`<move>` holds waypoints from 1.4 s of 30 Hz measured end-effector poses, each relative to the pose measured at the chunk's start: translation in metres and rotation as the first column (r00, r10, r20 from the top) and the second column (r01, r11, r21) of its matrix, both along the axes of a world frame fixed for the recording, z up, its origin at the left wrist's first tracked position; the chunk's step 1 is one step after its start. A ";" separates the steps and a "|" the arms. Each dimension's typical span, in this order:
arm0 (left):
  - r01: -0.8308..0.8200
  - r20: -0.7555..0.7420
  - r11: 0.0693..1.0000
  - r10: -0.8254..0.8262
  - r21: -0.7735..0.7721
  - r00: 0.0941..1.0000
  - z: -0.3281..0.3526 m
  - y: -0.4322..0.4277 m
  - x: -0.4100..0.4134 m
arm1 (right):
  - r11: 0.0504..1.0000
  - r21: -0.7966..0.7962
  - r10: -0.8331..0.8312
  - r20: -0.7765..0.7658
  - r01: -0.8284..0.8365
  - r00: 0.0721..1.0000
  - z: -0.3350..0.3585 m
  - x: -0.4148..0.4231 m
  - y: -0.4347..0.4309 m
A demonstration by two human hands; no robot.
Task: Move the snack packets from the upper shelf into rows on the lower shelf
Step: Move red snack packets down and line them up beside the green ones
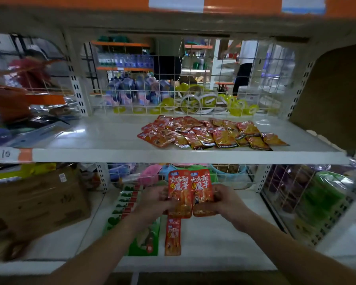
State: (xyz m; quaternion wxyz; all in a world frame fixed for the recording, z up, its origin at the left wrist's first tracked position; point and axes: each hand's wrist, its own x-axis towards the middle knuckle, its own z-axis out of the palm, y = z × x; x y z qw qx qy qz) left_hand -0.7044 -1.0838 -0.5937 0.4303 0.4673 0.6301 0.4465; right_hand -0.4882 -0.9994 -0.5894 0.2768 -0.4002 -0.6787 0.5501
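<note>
- A box (35,202) sat at the left of the lower shelf (224,239). Green packs (127,204) lay in a row on it, and a wire grid (234,175) closed its back.
- A loose pile (210,132) lay on the upper shelf (90,138), above the lower shelf.
- Two red packets (190,192) stood side by side over the lower shelf, long axes vertical, print facing the camera.
- The left hand (154,200) and right hand (226,200) each pinched one packet's lower part with curled fingers (210,204).
- A red row (172,237) lay on the lower shelf, running front to back.
</note>
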 end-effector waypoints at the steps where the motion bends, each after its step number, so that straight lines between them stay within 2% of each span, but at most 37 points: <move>1: 0.001 -0.006 1.000 -0.001 -0.021 1.000 -0.010 0.002 -0.001 | 1.000 -0.007 -0.006 0.004 0.006 1.000 -0.009 -0.001 0.002; 5: -0.010 -0.030 0.993 0.006 -0.116 1.000 -0.051 0.020 -0.005 | 0.995 -0.056 -0.080 0.078 0.085 0.994 -0.053 -0.007 0.019; 9: -0.042 -0.005 0.984 0.042 -0.171 0.999 -0.088 0.042 -0.007 | 0.989 -0.117 -0.075 0.113 0.089 0.991 -0.094 -0.013 0.042; 14: -0.013 0.032 0.982 0.019 -0.189 0.999 -0.129 0.069 -0.011 | 0.970 -0.166 -0.157 0.130 0.178 0.979 -0.135 -0.022 0.068; 21: -0.075 0.017 0.967 0.081 -0.243 0.997 -0.194 0.122 -0.027 | 0.951 -0.190 -0.213 0.175 0.245 0.961 -0.197 -0.033 0.113; 25: -0.064 0.022 0.981 0.069 -0.181 0.997 -0.219 0.155 -0.035 | 0.952 -0.189 -0.211 0.168 0.242 0.963 -0.221 -0.041 0.143; 29: -0.054 -0.068 0.993 0.047 -0.101 0.997 -0.243 0.175 -0.039 | 0.948 -0.223 -0.195 0.158 0.228 0.968 -0.243 -0.051 0.174; 32: -0.081 -0.132 0.990 0.066 -0.115 0.989 -0.264 0.181 -0.038 | 0.927 -0.266 -0.233 0.140 0.263 0.962 -0.262 -0.055 0.185; 34: -0.092 -0.105 0.985 0.077 -0.145 0.991 -0.273 0.185 -0.037 | 0.917 -0.295 -0.233 0.148 0.268 0.961 -0.271 -0.059 0.188; 38: -0.092 0.056 0.985 0.101 -0.145 0.993 -0.279 0.195 -0.034 | 0.909 -0.309 -0.239 0.162 0.279 0.957 -0.279 -0.069 0.201; 42: -0.083 0.041 0.992 0.087 -0.097 0.995 -0.273 0.212 -0.032 | 0.928 -0.274 -0.211 0.171 0.252 0.962 -0.275 -0.075 0.217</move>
